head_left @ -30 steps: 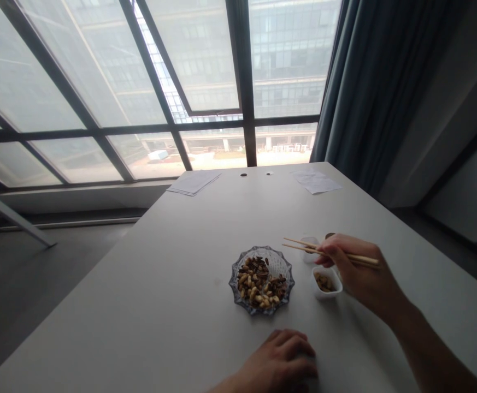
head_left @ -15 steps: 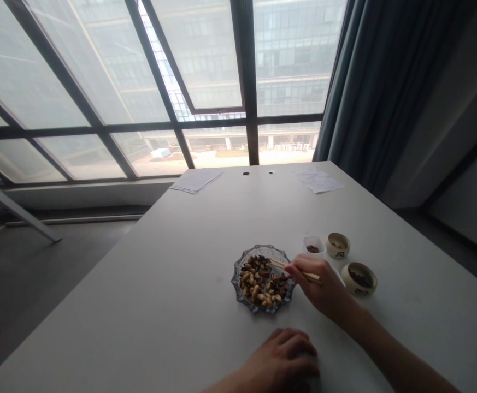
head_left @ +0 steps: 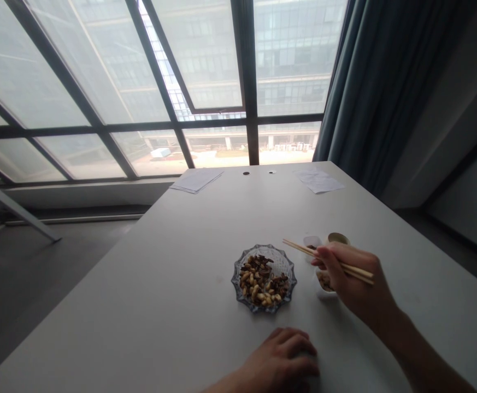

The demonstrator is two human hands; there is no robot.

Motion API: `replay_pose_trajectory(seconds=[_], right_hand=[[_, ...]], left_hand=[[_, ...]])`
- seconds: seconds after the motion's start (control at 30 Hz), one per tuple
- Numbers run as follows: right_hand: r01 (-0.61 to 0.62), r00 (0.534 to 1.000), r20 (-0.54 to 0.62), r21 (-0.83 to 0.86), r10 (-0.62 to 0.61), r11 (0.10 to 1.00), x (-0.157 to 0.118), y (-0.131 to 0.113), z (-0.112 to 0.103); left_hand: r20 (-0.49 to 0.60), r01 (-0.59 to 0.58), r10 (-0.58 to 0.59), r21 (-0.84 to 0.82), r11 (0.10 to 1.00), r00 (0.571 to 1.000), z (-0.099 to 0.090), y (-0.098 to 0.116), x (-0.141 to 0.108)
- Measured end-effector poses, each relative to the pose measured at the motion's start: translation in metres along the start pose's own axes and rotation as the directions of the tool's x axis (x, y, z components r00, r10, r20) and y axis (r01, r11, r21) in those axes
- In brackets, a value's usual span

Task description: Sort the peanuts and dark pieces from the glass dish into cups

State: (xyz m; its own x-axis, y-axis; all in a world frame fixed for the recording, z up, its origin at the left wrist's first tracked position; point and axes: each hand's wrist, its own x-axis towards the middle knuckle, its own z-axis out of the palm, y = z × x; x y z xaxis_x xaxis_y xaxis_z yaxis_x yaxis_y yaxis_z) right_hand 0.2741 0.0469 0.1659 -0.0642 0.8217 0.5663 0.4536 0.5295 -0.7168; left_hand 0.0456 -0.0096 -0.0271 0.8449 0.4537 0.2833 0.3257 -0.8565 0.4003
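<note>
My right hand (head_left: 355,273) grips a pair of wooden chopsticks (head_left: 299,247). Their tips point left, above the table beyond the plate's right rim, with nothing visible between them. A scalloped glass plate (head_left: 281,262) holds peanuts (head_left: 258,295) and dark brown, seed-like pieces (head_left: 260,262). Beneath and behind my right hand are a small clear container (head_left: 312,240) with dark bits, another clear container (head_left: 324,281) with light brown pieces, and a partly hidden beige bowl (head_left: 339,238). My left hand (head_left: 281,355) rests on the table before the plate, its fingers loosely bent and apart; their undersides are hidden.
The white table (head_left: 160,284) stretches toward large windows. Papers lie at its far left (head_left: 197,180) and far right (head_left: 320,180) corners, with two round holes between them. A dark blue curtain (head_left: 369,98) hangs at the right. Another table's leg (head_left: 21,213) stands at the left.
My right hand and the chopsticks have moved right, out of the plate, over the small containers. It now covers the nearer beige bowl. The left hand has stayed put.
</note>
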Motion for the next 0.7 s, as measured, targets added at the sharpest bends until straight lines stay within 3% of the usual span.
replay_pose_trajectory(seconds=[0.07, 0.13, 0.33, 0.53, 0.7], right_hand=[[-0.002, 1.000, 0.003, 0.007, 0.002, 1.000, 0.001, -0.005, -0.007], [0.024, 0.996, 0.080, 0.014, -0.025, 1.000, 0.002, -0.004, -0.005], [0.105, 0.963, 0.250, -0.015, -0.098, 0.994, 0.000, 0.027, 0.036], [0.121, 0.957, 0.273, -0.056, -0.102, 0.991, -0.005, 0.044, 0.050], [0.201, 0.963, 0.189, -0.022, -0.193, 0.979, -0.009, 0.046, 0.056]], left_hand=[[-0.026, -0.002, 0.002, -0.019, 1.000, 1.000, 0.001, 0.000, 0.000], [-0.067, -0.010, 0.007, -0.046, 0.999, 0.998, 0.001, 0.000, 0.000], [-0.031, 0.002, -0.003, -0.031, 1.000, 1.000, -0.002, 0.001, 0.000], [-0.019, 0.001, -0.002, -0.028, 1.000, 1.000, -0.001, 0.001, 0.000], [-0.003, 0.005, -0.005, -0.037, 0.999, 1.000, -0.002, 0.001, 0.000]])
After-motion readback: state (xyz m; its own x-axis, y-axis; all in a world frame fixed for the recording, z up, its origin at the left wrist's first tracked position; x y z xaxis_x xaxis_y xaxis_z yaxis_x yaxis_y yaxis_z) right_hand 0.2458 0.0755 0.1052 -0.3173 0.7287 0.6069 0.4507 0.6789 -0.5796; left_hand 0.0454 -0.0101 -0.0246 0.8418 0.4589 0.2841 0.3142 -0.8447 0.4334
